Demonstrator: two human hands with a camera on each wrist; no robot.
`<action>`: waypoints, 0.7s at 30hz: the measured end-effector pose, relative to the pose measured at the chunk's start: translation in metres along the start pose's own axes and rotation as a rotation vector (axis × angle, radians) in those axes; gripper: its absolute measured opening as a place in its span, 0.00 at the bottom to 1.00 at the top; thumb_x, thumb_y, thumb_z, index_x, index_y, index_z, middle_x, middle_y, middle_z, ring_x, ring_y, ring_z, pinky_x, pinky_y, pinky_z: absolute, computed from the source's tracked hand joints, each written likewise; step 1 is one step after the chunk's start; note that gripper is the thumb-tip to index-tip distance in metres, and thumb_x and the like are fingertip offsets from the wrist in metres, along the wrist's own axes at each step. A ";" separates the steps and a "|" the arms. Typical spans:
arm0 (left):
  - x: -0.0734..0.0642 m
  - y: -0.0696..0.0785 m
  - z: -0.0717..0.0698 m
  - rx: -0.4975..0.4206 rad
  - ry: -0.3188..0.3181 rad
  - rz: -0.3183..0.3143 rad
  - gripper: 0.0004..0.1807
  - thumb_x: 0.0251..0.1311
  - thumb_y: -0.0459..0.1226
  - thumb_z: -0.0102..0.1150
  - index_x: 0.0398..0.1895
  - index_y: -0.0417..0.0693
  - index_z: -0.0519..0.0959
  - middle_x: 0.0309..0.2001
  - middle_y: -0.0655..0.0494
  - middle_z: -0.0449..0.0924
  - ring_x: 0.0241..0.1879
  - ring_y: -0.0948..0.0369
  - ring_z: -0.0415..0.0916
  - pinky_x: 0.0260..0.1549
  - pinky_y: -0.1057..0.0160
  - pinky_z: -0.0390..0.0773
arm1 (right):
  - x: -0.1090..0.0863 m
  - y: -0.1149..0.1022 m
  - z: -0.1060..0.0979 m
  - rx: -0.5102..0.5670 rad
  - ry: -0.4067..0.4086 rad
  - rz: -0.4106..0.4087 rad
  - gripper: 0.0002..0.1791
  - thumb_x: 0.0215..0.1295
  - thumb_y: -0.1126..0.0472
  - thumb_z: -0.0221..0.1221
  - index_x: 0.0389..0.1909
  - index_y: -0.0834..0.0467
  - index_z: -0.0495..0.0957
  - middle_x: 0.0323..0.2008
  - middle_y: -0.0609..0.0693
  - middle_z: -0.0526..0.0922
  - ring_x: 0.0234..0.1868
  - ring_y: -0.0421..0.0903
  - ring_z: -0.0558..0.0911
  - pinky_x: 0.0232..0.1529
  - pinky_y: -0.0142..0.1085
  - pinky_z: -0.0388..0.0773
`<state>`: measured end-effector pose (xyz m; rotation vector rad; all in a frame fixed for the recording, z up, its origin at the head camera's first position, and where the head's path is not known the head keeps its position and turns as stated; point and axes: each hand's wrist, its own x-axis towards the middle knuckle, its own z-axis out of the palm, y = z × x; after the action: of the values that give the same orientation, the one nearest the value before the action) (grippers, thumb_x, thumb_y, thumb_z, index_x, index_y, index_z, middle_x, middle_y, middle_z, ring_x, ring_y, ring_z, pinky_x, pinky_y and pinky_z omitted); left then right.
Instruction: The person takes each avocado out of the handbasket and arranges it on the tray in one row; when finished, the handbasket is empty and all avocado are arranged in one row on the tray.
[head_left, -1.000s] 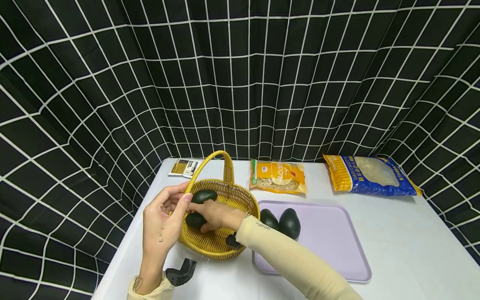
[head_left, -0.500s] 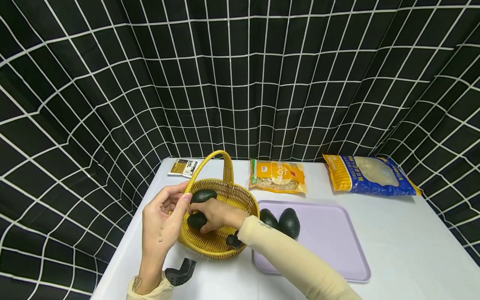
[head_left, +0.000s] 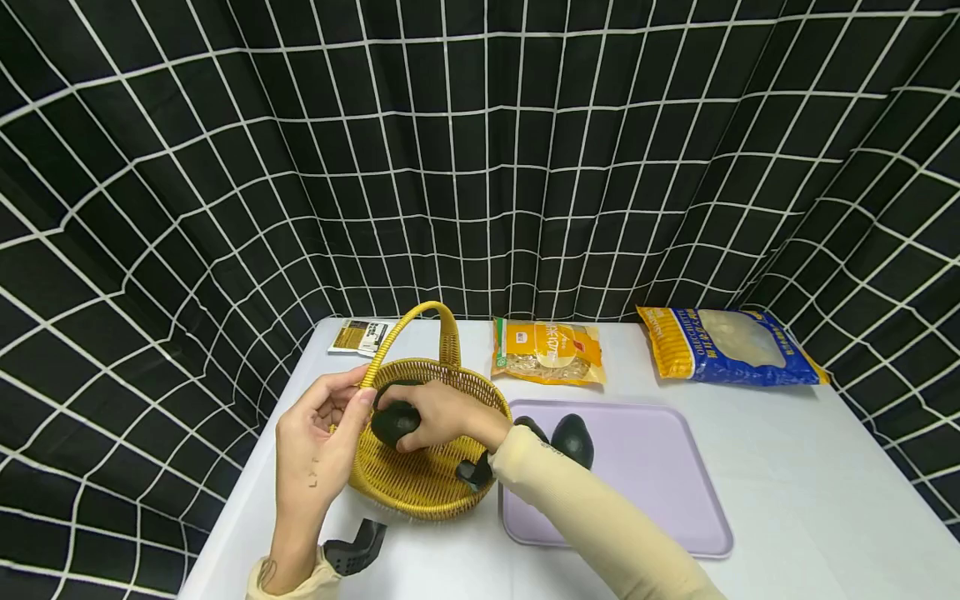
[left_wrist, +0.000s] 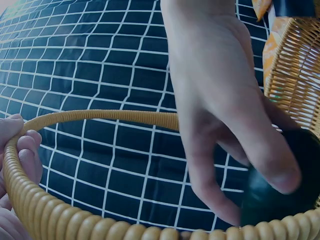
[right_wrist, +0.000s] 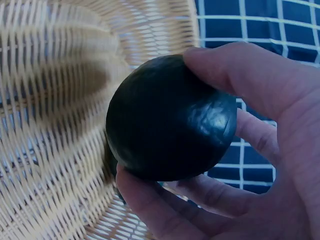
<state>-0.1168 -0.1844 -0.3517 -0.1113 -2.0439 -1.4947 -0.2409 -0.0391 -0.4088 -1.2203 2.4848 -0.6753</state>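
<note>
My left hand (head_left: 318, 450) grips the handle of a yellow wicker basket (head_left: 420, 500) between thumb and fingers. Inside the basket my right hand (head_left: 442, 414) holds a dark green avocado (head_left: 393, 423), thumb on one side and fingers curled round the other. In the right wrist view that avocado (right_wrist: 170, 120) fills the middle, clasped by the fingers. A second avocado (head_left: 401, 384) shows only in part behind it in the basket. Two more avocados lie on a lilac tray (head_left: 645, 500): one (head_left: 573, 441) in plain sight, the other (head_left: 531, 427) partly hidden by my right forearm.
Behind the basket lies a small brown-and-white packet (head_left: 362, 337). An orange bag (head_left: 549, 352) rests beyond the tray, and a blue-and-yellow pasta bag (head_left: 731, 346) lies at the back right. A black gridded curtain (head_left: 480, 150) hangs behind the white table (head_left: 810, 492).
My right hand has lifted its avocado slightly from the basket floor, now overlapping the second one from the head view. The left hand stays on the handle. The head view has shifted slightly.
</note>
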 end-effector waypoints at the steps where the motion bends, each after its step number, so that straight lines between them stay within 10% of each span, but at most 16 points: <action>1: 0.000 0.000 0.000 -0.002 0.000 0.001 0.11 0.63 0.28 0.66 0.48 0.41 0.86 0.31 0.53 0.81 0.25 0.64 0.75 0.24 0.74 0.75 | -0.003 0.001 -0.002 0.018 0.012 -0.001 0.32 0.57 0.53 0.73 0.63 0.45 0.74 0.50 0.47 0.85 0.45 0.40 0.80 0.45 0.28 0.77; 21: 0.002 0.002 0.001 -0.025 -0.003 -0.012 0.12 0.62 0.27 0.66 0.48 0.40 0.85 0.31 0.54 0.82 0.25 0.64 0.77 0.25 0.74 0.77 | -0.072 0.036 -0.037 0.486 0.267 0.129 0.32 0.58 0.50 0.72 0.63 0.32 0.73 0.54 0.46 0.82 0.44 0.46 0.85 0.46 0.42 0.81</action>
<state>-0.1181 -0.1838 -0.3492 -0.1121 -2.0320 -1.5291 -0.2382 0.0476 -0.3923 -0.8249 2.3596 -1.3797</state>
